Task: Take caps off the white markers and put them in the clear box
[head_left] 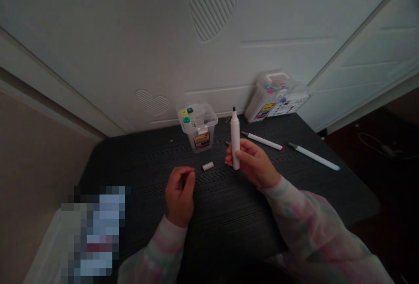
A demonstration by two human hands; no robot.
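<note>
My right hand (254, 164) holds a white marker (235, 144) upright, thumb and fingers wrapped round its lower barrel. The marker is uncapped, its dark tip pointing up. My left hand (180, 194) is loosely curled above the table, thumb near the index finger, with nothing visible in it. Between the hands, a white cap with a dark blue end (207, 166) lies on the tabletop. Behind it stands a clear plastic box (204, 129) with several markers inside, yellow, green and dark caps showing. Part of something grey, mostly hidden, shows behind my right fingers.
Right of my right hand lie a white marker with a red end (264, 141) and another with a blue end (316, 157). A second clear case (262, 100) of markers stands at the back right against the white panel (216, 66). The dark table (137, 196) has a blurred-out patch at left.
</note>
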